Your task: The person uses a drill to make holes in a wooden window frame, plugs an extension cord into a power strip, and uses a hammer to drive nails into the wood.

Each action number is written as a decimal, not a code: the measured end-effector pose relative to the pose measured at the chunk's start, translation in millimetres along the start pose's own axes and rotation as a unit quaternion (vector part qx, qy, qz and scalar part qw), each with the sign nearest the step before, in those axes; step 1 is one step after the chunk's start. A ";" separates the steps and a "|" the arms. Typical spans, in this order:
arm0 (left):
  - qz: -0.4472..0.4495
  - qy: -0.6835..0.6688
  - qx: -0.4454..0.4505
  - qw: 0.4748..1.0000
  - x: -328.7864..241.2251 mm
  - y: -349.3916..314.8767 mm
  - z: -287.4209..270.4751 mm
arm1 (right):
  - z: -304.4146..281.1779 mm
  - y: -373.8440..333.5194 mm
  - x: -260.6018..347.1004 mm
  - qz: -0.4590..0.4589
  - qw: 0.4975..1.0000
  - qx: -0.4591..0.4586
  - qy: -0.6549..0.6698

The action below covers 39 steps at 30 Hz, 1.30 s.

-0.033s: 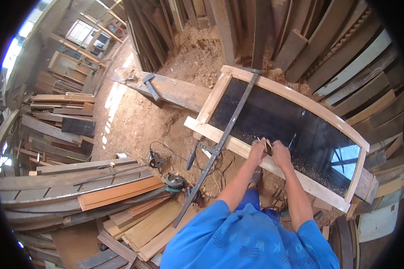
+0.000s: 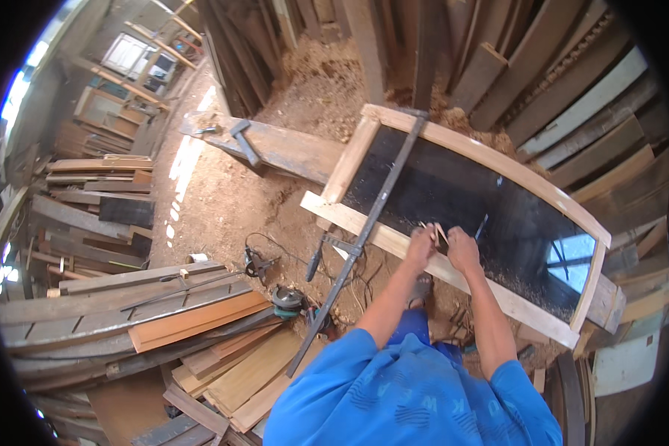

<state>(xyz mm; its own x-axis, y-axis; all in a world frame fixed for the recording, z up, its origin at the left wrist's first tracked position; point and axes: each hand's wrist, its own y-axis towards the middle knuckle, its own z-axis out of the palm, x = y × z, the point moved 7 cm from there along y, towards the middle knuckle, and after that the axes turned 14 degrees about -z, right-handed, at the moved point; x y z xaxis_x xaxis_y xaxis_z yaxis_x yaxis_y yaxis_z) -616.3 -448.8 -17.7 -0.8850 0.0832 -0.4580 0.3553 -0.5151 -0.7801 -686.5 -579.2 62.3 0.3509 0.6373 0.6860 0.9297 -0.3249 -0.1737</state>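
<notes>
My left hand [image 2: 421,246] and my right hand [image 2: 462,250] are close together over the near rail of a wooden frame [image 2: 394,239]. Both have their fingers closed. A thin, pale sliver of wood [image 2: 441,233] shows between them, pinched at the fingertips; what else the fingers hold is hidden. The frame surrounds a dark, glossy panel [image 2: 431,186] sprinkled with shavings along its near side. Across the frame lies a long metal bar clamp [image 2: 389,182], its handle hanging off the near side. A slim object [image 2: 482,226] rests on the panel beside my right hand.
A hammer [image 2: 245,143] lies on the plank bench [image 2: 293,154] at the frame's left. Power tools, including a circular saw [image 2: 288,299], sit with cords on the sawdust-covered ground. Stacked boards [image 2: 201,320] fill the lower left; upright planks [image 2: 483,78] lean at the back and right.
The view has shifted slightly. My hands remain together over the near rail, and the pale sliver between them shows at a somewhat different angle.
</notes>
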 end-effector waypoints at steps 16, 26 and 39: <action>0.135 0.508 0.010 0.850 99.1 -158.5 50.5 | 12.9 -176.4 -18.8 0.033 0.960 -0.038 0.277; 0.126 0.496 -0.135 0.848 216.7 -251.3 -59.3 | 111.4 -379.6 -73.7 -0.037 0.927 0.335 0.164; -0.203 0.402 -0.276 0.849 457.9 -298.4 -298.5 | 87.7 -410.9 -264.5 0.040 0.976 0.212 -0.003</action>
<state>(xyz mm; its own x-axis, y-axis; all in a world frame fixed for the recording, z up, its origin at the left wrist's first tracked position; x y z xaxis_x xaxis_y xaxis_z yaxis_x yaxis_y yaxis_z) -1037.8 -2.4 -122.0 -0.5560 0.8278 -0.0748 0.3533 0.1540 -0.9227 -1151.4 -553.0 -109.8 0.4243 0.6255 0.6547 0.8613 -0.0555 -0.5051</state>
